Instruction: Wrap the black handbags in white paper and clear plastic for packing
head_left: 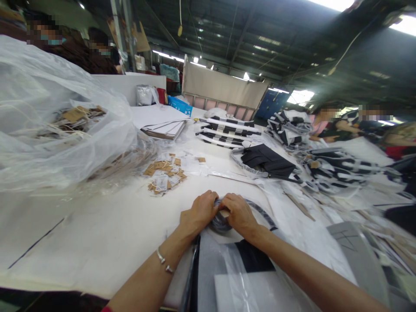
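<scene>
Coiled grey strap [218, 223] sits on white worktable [97, 229], bunched between both hands. Left hand [199, 212] and right hand [238, 212] press together over coil, fingers curled, pinching kraft card tag [224, 213]. Grey-and-black bag [253, 258] lies just below.

View: a single head-worn camera, up above the table [97, 234], aimed forward and down.
Close in: the left hand [199, 211] and right hand [239, 212], right at the bottom of the shot.
Far off: the lens runs on to the factory roof [247, 39], looking a touch soft, perhaps, out there.
</scene>
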A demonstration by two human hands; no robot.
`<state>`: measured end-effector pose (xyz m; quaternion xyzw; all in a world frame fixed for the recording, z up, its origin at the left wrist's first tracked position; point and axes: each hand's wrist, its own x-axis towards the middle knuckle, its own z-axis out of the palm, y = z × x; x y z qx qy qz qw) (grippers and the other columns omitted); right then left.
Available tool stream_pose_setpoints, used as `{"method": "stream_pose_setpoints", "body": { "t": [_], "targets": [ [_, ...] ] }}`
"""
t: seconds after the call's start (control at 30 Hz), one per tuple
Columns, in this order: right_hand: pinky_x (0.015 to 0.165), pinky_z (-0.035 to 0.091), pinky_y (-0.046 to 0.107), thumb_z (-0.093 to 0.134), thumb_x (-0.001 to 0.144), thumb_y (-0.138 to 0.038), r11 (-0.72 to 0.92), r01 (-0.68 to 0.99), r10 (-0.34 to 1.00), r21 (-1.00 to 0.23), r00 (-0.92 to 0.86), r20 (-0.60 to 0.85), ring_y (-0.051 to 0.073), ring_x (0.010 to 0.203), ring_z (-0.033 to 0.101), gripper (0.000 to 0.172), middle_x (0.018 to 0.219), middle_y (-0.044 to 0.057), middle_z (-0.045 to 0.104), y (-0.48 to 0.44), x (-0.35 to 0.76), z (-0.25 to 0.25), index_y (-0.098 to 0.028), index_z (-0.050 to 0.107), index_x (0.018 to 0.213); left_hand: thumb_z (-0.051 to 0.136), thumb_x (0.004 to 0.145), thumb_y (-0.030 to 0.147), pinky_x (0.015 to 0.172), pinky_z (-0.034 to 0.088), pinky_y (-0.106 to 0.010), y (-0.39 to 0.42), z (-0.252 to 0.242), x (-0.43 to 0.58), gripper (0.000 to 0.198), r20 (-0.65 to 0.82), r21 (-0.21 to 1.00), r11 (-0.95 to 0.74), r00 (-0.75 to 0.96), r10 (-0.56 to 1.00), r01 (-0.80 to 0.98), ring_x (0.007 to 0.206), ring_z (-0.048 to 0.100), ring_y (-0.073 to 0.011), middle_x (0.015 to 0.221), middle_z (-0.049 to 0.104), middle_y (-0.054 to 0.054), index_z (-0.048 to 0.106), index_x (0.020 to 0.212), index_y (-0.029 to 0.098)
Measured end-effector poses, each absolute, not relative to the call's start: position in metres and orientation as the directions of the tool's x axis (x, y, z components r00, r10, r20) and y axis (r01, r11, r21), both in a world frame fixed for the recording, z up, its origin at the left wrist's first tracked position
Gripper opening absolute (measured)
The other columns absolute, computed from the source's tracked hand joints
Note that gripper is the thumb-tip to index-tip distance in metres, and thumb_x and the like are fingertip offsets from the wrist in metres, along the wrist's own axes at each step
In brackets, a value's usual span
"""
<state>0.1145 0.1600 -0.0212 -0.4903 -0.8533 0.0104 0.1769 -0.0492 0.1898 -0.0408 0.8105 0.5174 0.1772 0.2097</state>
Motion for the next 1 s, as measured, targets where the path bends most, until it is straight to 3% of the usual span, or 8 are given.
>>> {"method": "stream_pose_setpoints", "body": {
  "t": [0.23,0.43,0.5,0.57,0.7,0.83,0.9,1.0],
  "targets": [
    [0.067,0.039,0.028,0.064,0.073,-0.011,0.311,0.877,0.939,-0.366,-0.224,0.262,0.017,0.070,0.055,0.013,0.073,0.000,0.061,0.169,0.110,-0.033,-0.020,0.058,0.069,0.059,0.078,0.017,0.084,0.046,-0.028,0.184,-0.035,-0.056,0.027,0.055,0.546,-0.420,0.469,0.882,0.725,0.095,0.060,-0.0187,0.105,0.061,-0.003,0.059,0.104,0.023],
    [0.062,0.044,0.025,0.061,0.071,-0.014,0.164,0.746,0.933,-0.645,-0.330,-0.144,0.015,0.066,0.061,0.009,0.070,-0.001,0.068,0.197,0.125,-0.002,-0.019,0.067,0.077,0.056,0.080,0.013,0.087,0.044,-0.029,0.184,-0.043,-0.049,0.021,0.105,0.500,-0.420,0.428,0.897,0.758,0.102,0.056,-0.0198,0.105,0.059,-0.004,0.054,0.099,0.021],
    [0.067,0.046,0.025,0.058,0.076,-0.018,0.174,0.751,0.956,-0.637,-0.284,-0.073,0.016,0.071,0.063,0.014,0.077,0.000,0.071,0.210,0.133,0.012,-0.019,0.069,0.084,0.056,0.081,0.012,0.088,0.044,-0.030,0.184,-0.042,-0.048,0.020,0.134,0.494,-0.430,0.423,0.896,0.756,0.102,0.055,-0.0198,0.104,0.059,-0.003,0.053,0.098,0.022],
    [0.071,0.047,0.027,0.056,0.080,-0.022,0.159,0.831,0.981,-0.533,-0.196,-0.011,0.018,0.076,0.064,0.015,0.079,0.003,0.072,0.222,0.138,0.021,-0.019,0.070,0.081,0.056,0.082,0.011,0.087,0.044,-0.029,0.183,-0.037,-0.048,0.019,0.173,0.491,-0.443,0.414,0.894,0.751,0.100,0.054,-0.0196,0.103,0.058,-0.003,0.052,0.096,0.022],
    [0.063,0.047,0.027,0.065,0.080,-0.035,0.045,0.900,0.951,-0.434,-0.171,-0.257,0.019,0.062,0.063,0.029,0.054,0.004,0.064,0.238,0.137,0.022,-0.020,0.063,0.055,0.056,0.082,0.009,0.086,0.045,-0.030,0.177,-0.023,-0.049,0.021,0.215,0.475,-0.469,0.419,0.882,0.744,0.101,0.054,-0.0203,0.104,0.058,-0.004,0.052,0.097,0.022],
    [0.051,0.046,0.024,0.063,0.080,-0.048,-0.211,0.755,0.730,-0.621,-0.301,-0.614,0.014,0.051,0.056,0.038,0.055,0.002,0.065,0.247,0.129,0.016,-0.019,0.064,0.055,0.053,0.082,0.006,0.090,0.045,-0.032,0.174,-0.017,-0.050,0.026,0.263,0.443,-0.521,0.450,0.854,0.730,0.102,0.053,-0.0213,0.105,0.057,-0.005,0.053,0.103,0.022],
    [0.049,0.045,0.022,0.068,0.076,-0.041,-0.340,0.635,0.663,-0.694,-0.362,-0.656,0.012,0.051,0.054,0.029,0.059,0.001,0.067,0.250,0.124,0.012,-0.018,0.065,0.059,0.051,0.082,0.004,0.091,0.046,-0.033,0.174,-0.017,-0.049,0.029,0.288,0.435,-0.539,0.456,0.842,0.721,0.101,0.053,-0.0217,0.104,0.058,-0.005,0.053,0.104,0.022],
    [0.047,0.042,0.021,0.071,0.070,-0.030,-0.363,0.584,0.709,-0.726,-0.333,-0.622,0.010,0.047,0.049,0.021,0.054,-0.002,0.064,0.253,0.118,0.004,-0.018,0.062,0.055,0.051,0.080,0.001,0.091,0.046,-0.035,0.173,-0.018,-0.050,0.033,0.272,0.443,-0.530,0.454,0.848,0.724,0.102,0.053,-0.0229,0.105,0.058,-0.006,0.053,0.108,0.020]
  ]
}}
